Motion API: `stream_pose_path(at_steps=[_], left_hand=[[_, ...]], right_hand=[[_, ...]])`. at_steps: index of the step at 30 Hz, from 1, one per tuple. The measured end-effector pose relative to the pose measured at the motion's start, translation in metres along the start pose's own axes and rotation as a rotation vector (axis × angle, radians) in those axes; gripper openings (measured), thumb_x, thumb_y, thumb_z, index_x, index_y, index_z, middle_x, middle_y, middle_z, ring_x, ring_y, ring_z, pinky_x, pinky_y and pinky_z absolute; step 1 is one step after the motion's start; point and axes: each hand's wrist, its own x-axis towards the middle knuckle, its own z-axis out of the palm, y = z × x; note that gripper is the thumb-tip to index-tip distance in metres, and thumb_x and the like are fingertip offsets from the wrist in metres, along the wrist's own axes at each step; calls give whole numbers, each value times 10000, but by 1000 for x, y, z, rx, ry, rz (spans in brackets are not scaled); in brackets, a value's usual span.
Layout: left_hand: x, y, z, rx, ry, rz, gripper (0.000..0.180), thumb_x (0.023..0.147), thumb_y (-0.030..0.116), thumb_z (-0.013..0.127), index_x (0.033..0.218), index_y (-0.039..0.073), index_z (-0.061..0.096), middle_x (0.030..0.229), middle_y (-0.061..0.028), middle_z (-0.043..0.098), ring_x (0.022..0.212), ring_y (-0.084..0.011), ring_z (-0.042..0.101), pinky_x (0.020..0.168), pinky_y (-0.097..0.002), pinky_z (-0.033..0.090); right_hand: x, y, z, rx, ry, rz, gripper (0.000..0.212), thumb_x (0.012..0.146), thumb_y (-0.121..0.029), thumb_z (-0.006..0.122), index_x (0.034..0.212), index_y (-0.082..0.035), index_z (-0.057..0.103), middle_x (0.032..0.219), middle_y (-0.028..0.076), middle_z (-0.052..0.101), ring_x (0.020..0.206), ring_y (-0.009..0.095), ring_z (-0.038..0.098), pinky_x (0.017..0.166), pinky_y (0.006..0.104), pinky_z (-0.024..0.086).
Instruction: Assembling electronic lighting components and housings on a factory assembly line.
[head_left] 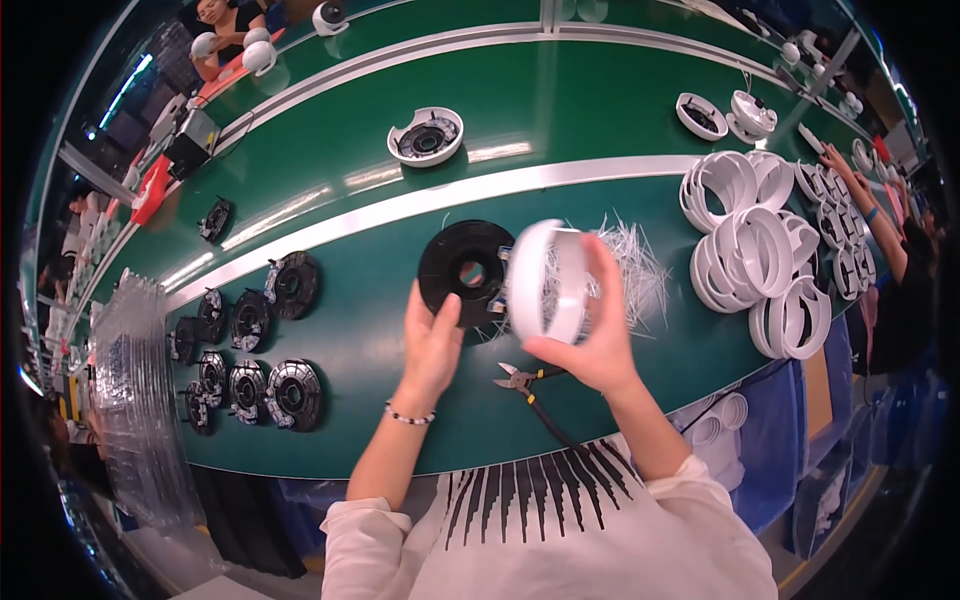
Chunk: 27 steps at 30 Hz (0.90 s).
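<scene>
My left hand point(433, 345) grips a black round disc point(450, 262) with a hole in its middle, thumb on its face. Just right of it, my right hand point(603, 335) holds a white plastic ring-shaped housing point(535, 285), turned on edge with its wall toward the disc. The two parts are very near each other; whether they touch I cannot tell. Behind the housing lies a heap of cut white zip-tie ends point(632, 270). Below my hands, cutting pliers point(520, 380) with black and yellow handles rest on the green table.
Several black disc assemblies point(294, 393) stand at the left beside stacked clear plastic trays point(145, 390). White ring housings point(745, 255) are piled at the right. Beyond the pale rail, the green conveyor point(330, 120) carries a white housing with a black insert point(426, 137). Other people work farther off.
</scene>
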Motion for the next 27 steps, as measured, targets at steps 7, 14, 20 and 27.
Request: stream_pose_path(at_steps=[7,14,20,27], left_hand=[[-6,6,-28,-493,-455,-468,693,726,281,535,1308,27,255,1316,-158,322,1214,-320,319,1017,-455,248],[0,1,-24,-576,-151,-485,536,883,424,259,1194,20,425,1158,-163,486,1044,-272,495,896,-402,418],[-8,6,-11,-523,-73,-457,520,886,410,248,1193,35,436,1150,-132,504,1035,-243,507,891,-379,422],[-10,8,-14,-533,-123,-479,811,783,689,182,1233,49,395,1198,-148,466,1080,-286,475,912,-428,403]], right_hand=[[3,2,22,-192,-245,-97,1153,453,-317,835,1325,12,156,1274,211,294,1183,321,311,981,393,269],[1,-11,35,-339,-330,-180,1154,428,-354,833,1323,-1,194,1319,202,262,1200,333,268,979,417,259],[-3,-19,39,-483,-386,-276,1101,423,-347,826,1292,5,247,1345,224,232,1184,385,275,957,454,270],[9,-16,36,-573,-484,-287,1083,396,-294,818,1273,-9,250,1348,183,216,1168,405,271,917,470,307]])
